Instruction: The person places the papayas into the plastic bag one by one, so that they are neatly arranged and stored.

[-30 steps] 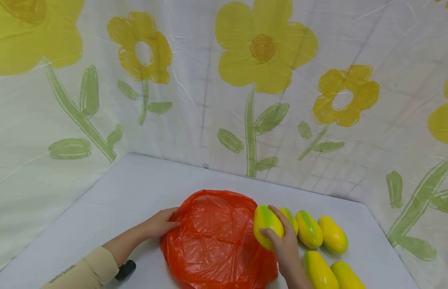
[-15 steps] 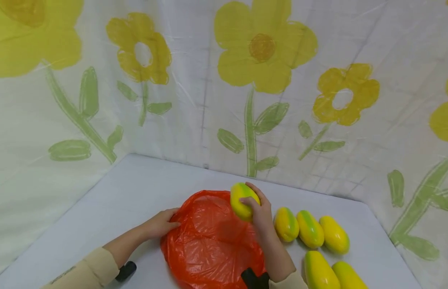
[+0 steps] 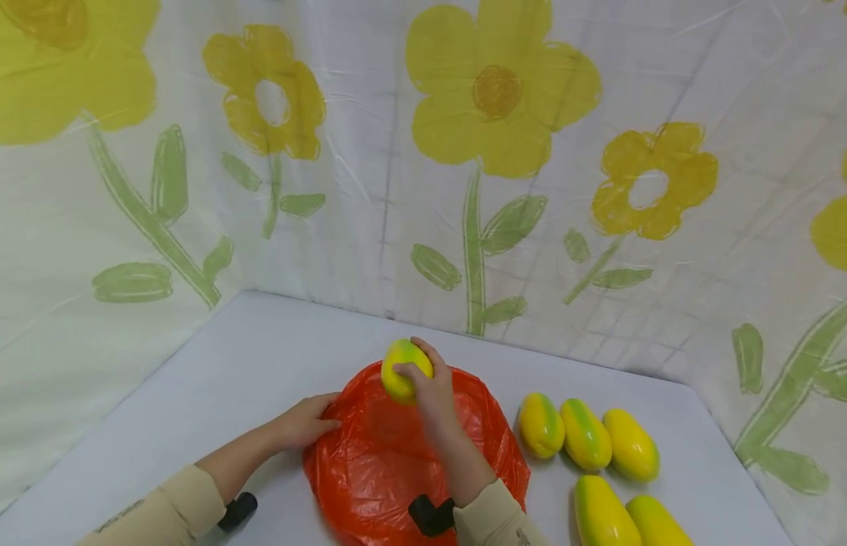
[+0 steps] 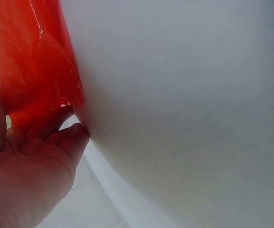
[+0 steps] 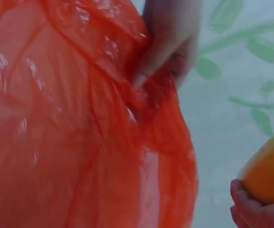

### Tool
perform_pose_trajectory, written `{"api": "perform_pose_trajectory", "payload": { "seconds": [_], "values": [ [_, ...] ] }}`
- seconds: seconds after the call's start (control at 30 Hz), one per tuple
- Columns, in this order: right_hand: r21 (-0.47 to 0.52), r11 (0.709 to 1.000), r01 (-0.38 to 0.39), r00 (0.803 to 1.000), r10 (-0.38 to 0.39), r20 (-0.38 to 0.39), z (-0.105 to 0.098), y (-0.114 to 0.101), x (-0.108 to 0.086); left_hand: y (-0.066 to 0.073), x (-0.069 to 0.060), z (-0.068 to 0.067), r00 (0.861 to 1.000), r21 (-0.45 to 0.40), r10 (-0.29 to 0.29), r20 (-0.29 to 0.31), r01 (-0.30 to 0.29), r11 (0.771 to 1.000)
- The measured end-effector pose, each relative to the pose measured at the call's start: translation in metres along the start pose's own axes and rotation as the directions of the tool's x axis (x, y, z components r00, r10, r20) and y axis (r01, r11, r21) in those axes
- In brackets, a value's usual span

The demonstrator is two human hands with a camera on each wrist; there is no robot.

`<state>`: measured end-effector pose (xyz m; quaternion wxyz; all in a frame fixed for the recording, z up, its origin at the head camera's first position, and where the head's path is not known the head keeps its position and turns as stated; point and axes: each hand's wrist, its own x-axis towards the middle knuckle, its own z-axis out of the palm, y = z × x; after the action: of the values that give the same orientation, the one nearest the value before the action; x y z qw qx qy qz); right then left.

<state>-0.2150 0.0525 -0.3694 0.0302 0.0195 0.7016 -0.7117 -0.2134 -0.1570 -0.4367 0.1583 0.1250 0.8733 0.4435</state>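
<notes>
One glossy yellow-green papaya-like fruit (image 3: pixel 399 388) up in the right hand (image 3: pixel 431 387), poised above the far rim of a crinkled red plastic bag (image 3: pixel 382 485) — and the right wrist view shows clear air between the two! Thumb across the near side, fingers curled over the far side: a sound hold, I'd say. That skin looks smooth, firm and probably slippery, so gripping round the fat middle should beat pinching a tapered end. Weight? Hard to read; the even shine hints at a light model, but I can't be sure. Over to the left, the left hand (image 3: pixel 303 425) pinches the bag's edge, thumb laid over the film. Thin, limp stuff, that bag — likely light, apt to sag, perhaps to tear under a hard tug, so a gathered fold of rim is the place to hold. Right side of the counter (image 3: pixel 293 334), five matching fruits (image 3: pixel 586 434) rest: three in a row, two nearer the person
</notes>
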Motion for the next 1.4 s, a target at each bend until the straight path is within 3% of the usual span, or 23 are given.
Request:
{"api": "perform_pose_trajectory", "payload": {
  "seconds": [0.2, 0.43, 0.93, 1.4],
  "values": [
    [-0.039, 0.999, -0.013, 1.000, 0.013, 0.008, 0.021, 0.011, 0.005, -0.001, 0.002, 0.000, 0.999, 0.016, 0.032, 0.020, -0.033, 0.999],
    [-0.062, 0.998, 0.001, 1.000, 0.000, 0.018, 0.028, 0.016, 0.006, -0.002, 0.003, 0.000, 0.998, 0.045, 0.059, 0.021, -0.060, 0.997],
    [-0.135, 0.991, 0.002, 1.000, 0.000, 0.014, 0.036, 0.032, 0.008, 0.000, 0.002, 0.002, 0.999, 0.029, 0.035, 0.004, -0.036, 0.999],
    [-0.308, 0.951, 0.007, 1.000, -0.005, 0.005, 0.044, 0.058, 0.012, 0.000, -0.001, 0.000, 0.999, 0.044, 0.047, -0.010, -0.046, 0.998]
  ]
}}
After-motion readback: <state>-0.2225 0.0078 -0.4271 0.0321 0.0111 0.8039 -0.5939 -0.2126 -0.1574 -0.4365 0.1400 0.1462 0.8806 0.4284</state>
